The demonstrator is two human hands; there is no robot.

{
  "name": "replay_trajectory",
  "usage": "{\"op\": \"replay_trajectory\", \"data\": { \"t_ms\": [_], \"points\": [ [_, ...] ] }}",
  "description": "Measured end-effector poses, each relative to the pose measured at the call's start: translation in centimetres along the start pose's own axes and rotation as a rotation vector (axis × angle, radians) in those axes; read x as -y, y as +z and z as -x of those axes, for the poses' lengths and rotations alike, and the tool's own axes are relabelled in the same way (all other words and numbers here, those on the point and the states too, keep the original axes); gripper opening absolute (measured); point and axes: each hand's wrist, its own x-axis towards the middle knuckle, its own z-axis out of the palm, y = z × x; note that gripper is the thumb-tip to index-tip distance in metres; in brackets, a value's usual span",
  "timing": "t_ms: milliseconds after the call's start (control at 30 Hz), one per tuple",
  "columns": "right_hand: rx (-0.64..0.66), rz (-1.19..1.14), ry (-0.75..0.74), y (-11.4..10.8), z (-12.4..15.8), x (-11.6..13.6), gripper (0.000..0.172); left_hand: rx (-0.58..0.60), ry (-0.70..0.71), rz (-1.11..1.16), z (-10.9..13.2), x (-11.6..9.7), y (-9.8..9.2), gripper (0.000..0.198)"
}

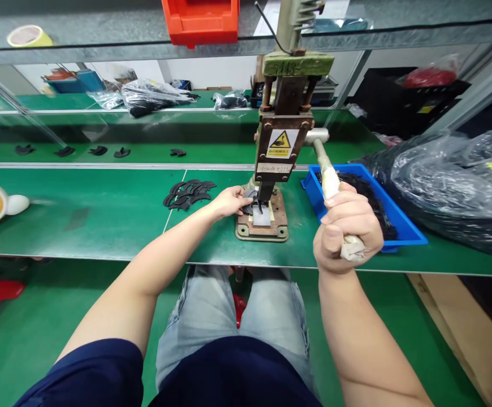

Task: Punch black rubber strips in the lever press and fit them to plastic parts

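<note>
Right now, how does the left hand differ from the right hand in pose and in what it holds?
The left hand lies low, fingertips on a black part at the press base; the right hand is a raised fist around the lever. The left arm reaches farther forward than the right. Both are bare.

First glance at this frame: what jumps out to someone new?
The manual press mid-bench, with its yellow warning label, grabs the eye first. The right hand is clenched on its wrapped lever, while the left hand holds a black part on the base under the ram. Next: the blue bin at right, the orange bin overhead.
</note>
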Motion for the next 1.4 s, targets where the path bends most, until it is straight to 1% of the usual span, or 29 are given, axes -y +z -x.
{"op": "replay_trajectory", "data": {
  "t_ms": [67, 133, 267, 367, 467, 567, 633, 700, 733, 800, 833, 900, 933, 967, 1000, 1033, 1067, 1100, 1133, 1167, 1200, 1233, 1267, 1333, 1400],
  "points": [
    [-0.015, 0.011, 0.019, 0.1, 0.0, 0.1, 0.029, 0.011, -0.011, -0.026, -0.1, -0.1, -0.2, 0.034],
    [-0.036, 0.03, 0.043, 0.2, 0.1, 0.3, 0.032, 0.036, -0.06, -0.029, -0.2, -0.3, -0.3, 0.036],
    [-0.043, 0.042, 0.054, 0.3, 0.2, 0.4, 0.034, 0.101, -0.17, -0.026, -0.5, -0.7, -0.6, 0.039],
    [-0.055, 0.049, 0.058, 0.3, 0.2, 0.3, 0.035, 0.12, -0.209, -0.049, -0.8, -1.0, -0.6, 0.038],
    [-0.047, 0.037, 0.052, 0.2, 0.3, 0.2, 0.036, 0.127, -0.27, -0.062, -1.0, -1.4, -0.6, 0.031],
    [-0.022, 0.024, 0.048, 0.2, 0.3, 0.4, 0.038, 0.166, -0.366, -0.078, -1.1, -2.1, -0.7, 0.019],
    [-0.015, 0.036, 0.055, 0.3, -0.1, 0.8, 0.041, 0.19, -0.4, -0.086, -1.1, -2.3, -0.7, 0.016],
    [-0.022, 0.054, 0.043, 0.7, -1.4, 1.0, 0.041, 0.197, -0.402, -0.072, -0.9, -2.3, -0.7, 0.016],
    [-0.024, 0.061, 0.037, 0.9, -2.5, 1.0, 0.038, 0.196, -0.397, -0.058, -0.8, -2.2, -0.6, 0.017],
    [-0.02, 0.058, 0.023, 1.5, -5.6, 0.7, 0.031, 0.184, -0.373, -0.025, -0.4, -1.8, -0.5, 0.02],
    [0.0, 0.053, 0.008, 1.8, -7.4, 0.4, 0.033, 0.174, -0.356, -0.006, -0.2, -1.5, -0.4, 0.023],
    [0.088, 0.064, -0.017, 2.1, -10.7, -0.4, 0.047, 0.152, -0.309, 0.038, 0.4, -1.1, -0.3, 0.029],
    [0.13, 0.092, -0.028, 2.0, -11.8, -0.9, 0.053, 0.14, -0.275, 0.062, 0.9, -1.0, -0.4, 0.033],
    [0.159, 0.126, -0.03, 1.9, -12.4, -1.3, 0.056, 0.126, -0.232, 0.083, 1.6, -1.0, -0.6, 0.036],
    [0.166, 0.162, -0.013, 1.6, -12.3, -1.7, 0.057, 0.117, -0.184, 0.1, 2.4, -1.1, -0.8, 0.039],
    [0.147, 0.192, 0.024, 1.2, -11.3, -2.0, 0.056, 0.116, -0.134, 0.113, 3.4, -1.3, -1.1, 0.042],
    [0.115, 0.205, 0.075, 0.8, -9.7, -2.2, 0.052, 0.123, -0.084, 0.124, 4.6, -1.6, -1.4, 0.045],
    [0.088, 0.206, 0.156, 0.3, -7.4, -2.3, 0.048, 0.144, -0.041, 0.134, 5.9, -2.0, -1.6, 0.048],
    [0.088, 0.201, 0.25, -0.1, -4.7, -2.2, 0.042, 0.175, -0.005, 0.145, 7.3, -2.4, -1.8, 0.051],
    [0.133, 0.164, 0.366, -0.4, -1.8, -2.0, 0.035, 0.21, 0.025, 0.158, 8.7, -2.9, -2.0, 0.054],
    [0.227, 0.103, 0.505, -0.5, 1.1, -1.6, 0.034, 0.24, 0.048, 0.169, 10.1, -3.3, -2.0, 0.057],
    [0.331, 0.032, 0.637, -0.5, 3.7, -1.0, 0.036, 0.262, 0.064, 0.176, 11.3, -3.6, -1.9, 0.059],
    [0.406, -0.034, 0.732, -0.2, 5.9, -0.2, 0.038, 0.279, 0.074, 0.182, 12.3, -3.9, -1.7, 0.06],
    [0.502, -0.16, 0.835, 0.7, 8.8, 1.4, 0.041, 0.298, 0.081, 0.181, 13.9, -4.1, -1.1, 0.061],
    [0.495, -0.228, 0.845, 1.8, 9.9, 2.9, 0.037, 0.301, 0.071, 0.164, 14.8, -3.9, -0.5, 0.06]
  ]
}}
